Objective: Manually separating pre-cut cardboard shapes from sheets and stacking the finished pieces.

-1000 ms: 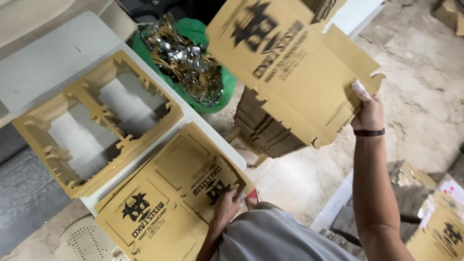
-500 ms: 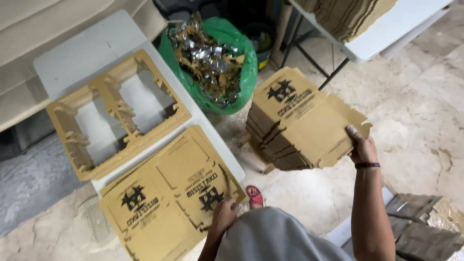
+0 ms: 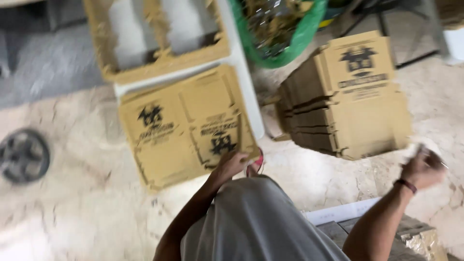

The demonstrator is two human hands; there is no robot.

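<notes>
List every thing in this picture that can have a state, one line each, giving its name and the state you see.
Flat printed carton: unfolded, overhanging the white table.
Left hand: on the carton's near edge.
Right hand: empty, blurred, beside the stack.
Stack of cartons: piled flat on the floor.
Die-cut frame: punched out.
Green bag: open, holding scraps.

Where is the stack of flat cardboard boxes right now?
The stack sits on the floor at upper right of the head view, beside the green bag and just above the right hand.
</notes>
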